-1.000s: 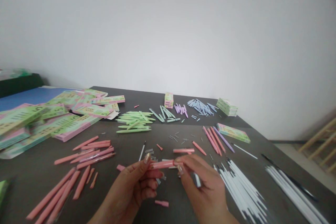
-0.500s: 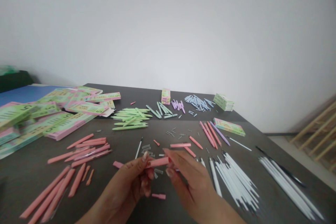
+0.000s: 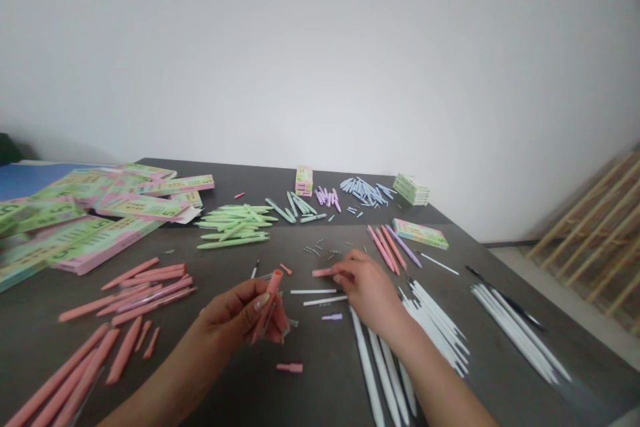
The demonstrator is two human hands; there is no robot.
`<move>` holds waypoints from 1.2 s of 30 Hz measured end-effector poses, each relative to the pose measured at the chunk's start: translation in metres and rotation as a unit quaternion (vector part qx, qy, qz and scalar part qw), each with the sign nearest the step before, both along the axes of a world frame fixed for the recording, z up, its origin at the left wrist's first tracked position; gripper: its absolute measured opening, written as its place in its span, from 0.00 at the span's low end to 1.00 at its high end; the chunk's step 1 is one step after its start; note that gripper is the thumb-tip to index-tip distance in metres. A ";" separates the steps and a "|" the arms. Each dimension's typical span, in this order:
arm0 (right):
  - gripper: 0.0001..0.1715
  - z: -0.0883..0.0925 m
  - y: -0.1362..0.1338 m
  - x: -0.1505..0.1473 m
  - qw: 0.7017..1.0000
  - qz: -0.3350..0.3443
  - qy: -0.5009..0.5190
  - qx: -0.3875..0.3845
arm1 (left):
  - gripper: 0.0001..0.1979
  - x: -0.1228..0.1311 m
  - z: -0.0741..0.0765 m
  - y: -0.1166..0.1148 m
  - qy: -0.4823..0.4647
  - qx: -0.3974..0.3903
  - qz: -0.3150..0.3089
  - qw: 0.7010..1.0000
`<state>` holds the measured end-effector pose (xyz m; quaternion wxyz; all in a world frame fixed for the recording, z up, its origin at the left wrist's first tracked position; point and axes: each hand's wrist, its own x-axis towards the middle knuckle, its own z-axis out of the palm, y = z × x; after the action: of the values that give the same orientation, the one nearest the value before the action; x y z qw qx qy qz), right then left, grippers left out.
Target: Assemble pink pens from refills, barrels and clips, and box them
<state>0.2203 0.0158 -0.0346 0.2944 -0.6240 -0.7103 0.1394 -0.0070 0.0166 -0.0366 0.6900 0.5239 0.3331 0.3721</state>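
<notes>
Lower centre of the head view: a pink pen barrel point(image 3: 271, 299) is gripped in the closed fingers of the left hand point(image 3: 239, 313). It is held clear of the dark table point(image 3: 320, 403) and tilted, with its open end uppermost. Half a second ago the same barrel was held level between both hands; now the hands are parted and the barrel is carried by the left hand alone.

Right of centre, the right hand point(image 3: 369, 290) is stretched away from the body. Its fingertips are laid on a short pink piece point(image 3: 323, 273) that lies on the table, a piece seen untouched in the earlier pictures. Whether that piece is already pinched or only touched cannot be told, as the fingers are curled over it.

Between the hands, two white refills point(image 3: 316, 295) and a small purple piece point(image 3: 331, 316) are seen lying loose, with a pink cap point(image 3: 290, 367) nearer the bottom edge. Just beyond the right hand, tiny metal springs point(image 3: 320, 250) are scattered.

At lower right, a fan of white refills point(image 3: 440, 337) is spread beside the right wrist. At left, finished pink pens point(image 3: 145, 287) are laid in rows. Green pens point(image 3: 235, 230) and flat printed boxes point(image 3: 100, 217) are piled towards the upper left of the table.
</notes>
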 end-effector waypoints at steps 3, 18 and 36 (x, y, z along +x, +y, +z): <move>0.11 -0.015 0.010 0.002 0.999 -0.003 -0.043 -0.019 | 0.11 0.000 -0.004 0.002 0.009 0.017 0.022 1.000; 0.09 -0.008 0.002 -0.010 0.998 0.033 0.033 0.042 | 0.17 0.002 0.001 -0.003 0.084 0.050 0.070 0.993; 0.10 0.027 -0.025 -0.013 0.970 0.095 0.130 0.180 | 0.20 -0.001 -0.011 0.005 0.113 0.091 -0.006 0.989</move>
<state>0.2073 -0.0088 -0.0075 0.4772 -0.4665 -0.7356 0.1162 -0.0081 0.0216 -0.0480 0.5995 0.6255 0.3704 0.3348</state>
